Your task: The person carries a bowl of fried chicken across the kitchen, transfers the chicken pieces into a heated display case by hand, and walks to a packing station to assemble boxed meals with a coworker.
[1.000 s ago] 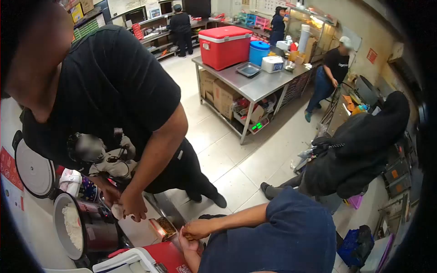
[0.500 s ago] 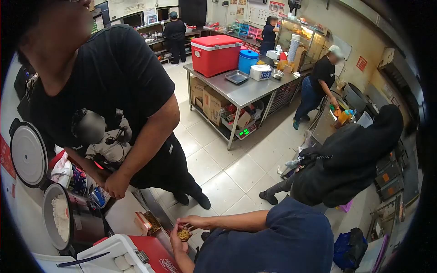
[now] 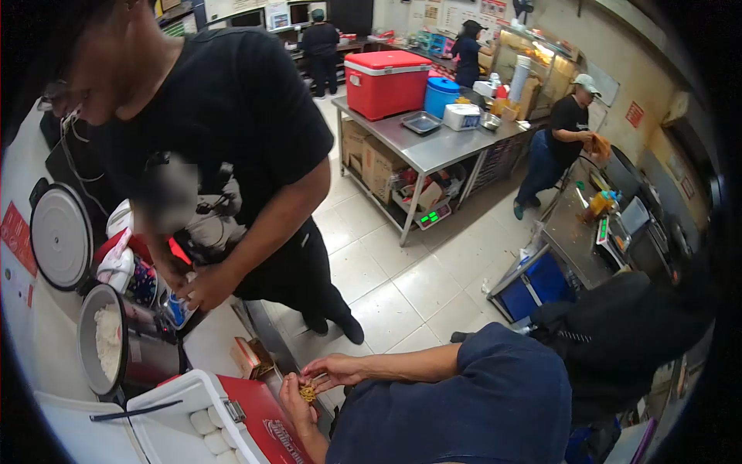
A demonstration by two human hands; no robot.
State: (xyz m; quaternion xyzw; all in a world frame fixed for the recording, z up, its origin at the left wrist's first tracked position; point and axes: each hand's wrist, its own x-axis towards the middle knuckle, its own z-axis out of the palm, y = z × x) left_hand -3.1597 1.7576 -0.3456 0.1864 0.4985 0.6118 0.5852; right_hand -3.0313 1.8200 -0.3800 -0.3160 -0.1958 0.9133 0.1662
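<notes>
My left hand (image 3: 297, 400) is curled around a small yellowish-brown clump that looks like rubber bands (image 3: 308, 393), low in the middle of the head view. From above and to the right, my right hand (image 3: 342, 370) meets it, fingertips and thumb at the clump's upper edge. Just left of my hands is a small open box (image 3: 251, 358) whose contents look the same brownish colour. Below it stands an open red and white cooler (image 3: 255, 414) with several round white bundles (image 3: 215, 441) inside.
An open rice cooker (image 3: 143, 348) with white rice stands left. A person in a black T-shirt (image 3: 239, 116) stands close by, hands together. A dark-clothed person (image 3: 610, 340) bends at right. Beyond are a steel table (image 3: 433, 151) with a red cooler (image 3: 384, 81) and other people.
The view has shifted, moving the room rightward in it. My right hand's fingers have spread more over the clump. The nearby person's head has lowered; the dark-clothed person has bent lower.
</notes>
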